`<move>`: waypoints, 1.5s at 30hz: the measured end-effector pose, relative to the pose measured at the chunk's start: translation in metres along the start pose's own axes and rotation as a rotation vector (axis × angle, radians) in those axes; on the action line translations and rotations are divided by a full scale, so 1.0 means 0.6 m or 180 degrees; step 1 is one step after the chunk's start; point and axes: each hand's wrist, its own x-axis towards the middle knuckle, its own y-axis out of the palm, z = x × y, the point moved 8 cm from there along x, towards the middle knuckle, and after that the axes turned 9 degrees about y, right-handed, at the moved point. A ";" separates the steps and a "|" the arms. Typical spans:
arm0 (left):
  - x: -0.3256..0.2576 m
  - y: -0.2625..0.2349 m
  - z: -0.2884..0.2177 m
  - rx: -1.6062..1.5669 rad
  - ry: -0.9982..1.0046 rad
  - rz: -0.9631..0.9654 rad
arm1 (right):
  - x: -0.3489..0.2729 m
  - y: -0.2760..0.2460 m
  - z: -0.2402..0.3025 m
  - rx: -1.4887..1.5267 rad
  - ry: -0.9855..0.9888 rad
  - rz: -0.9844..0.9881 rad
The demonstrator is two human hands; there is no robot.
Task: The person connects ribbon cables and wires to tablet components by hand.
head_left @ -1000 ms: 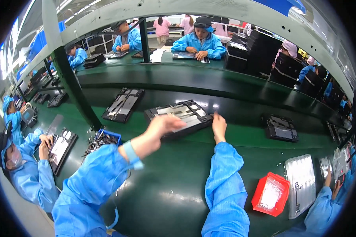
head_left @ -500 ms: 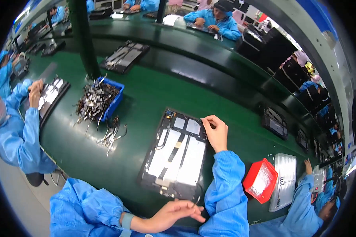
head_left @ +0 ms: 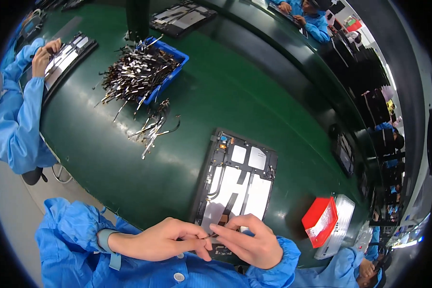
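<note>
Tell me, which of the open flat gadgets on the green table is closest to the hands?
The open tablet lying right in front of the person; the left hand and right hand meet over its near edge. The other tablets sit far off.

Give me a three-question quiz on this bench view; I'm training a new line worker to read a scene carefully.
1. True or false: both hands, the left hand and the right hand, meet at the near end of the opened tablet.
2. What fills the blue bin?
A. thin metal strips
B. red trays
C. gloves
3. Fill the gap: the red tray lies to the ____ of the opened tablet.

Key
1. True; their fingertips pinch a small dark part between them.
2. A; more metal strips lie loose on the green table beside it.
3. right
</note>
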 end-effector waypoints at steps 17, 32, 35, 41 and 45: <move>0.023 -0.034 -0.021 0.3217 0.1334 -0.1494 | -0.104 -0.014 -0.182 0.3830 0.1099 -0.1721; 0.443 -0.313 -0.253 0.0852 0.2041 -0.2102 | -0.089 -0.059 -0.182 0.4863 -0.0508 -0.0878; 0.507 -0.358 -0.243 0.0742 0.1846 -0.2054 | -0.097 -0.047 -0.168 0.4517 -0.0460 -0.0474; 0.536 -0.340 -0.332 0.5088 0.1361 -0.3077 | -0.114 -0.046 -0.138 0.4268 -0.0287 0.0195; 0.659 -0.153 -0.326 0.5445 0.2504 -0.1458 | -0.118 -0.057 -0.131 0.4435 -0.0264 0.0263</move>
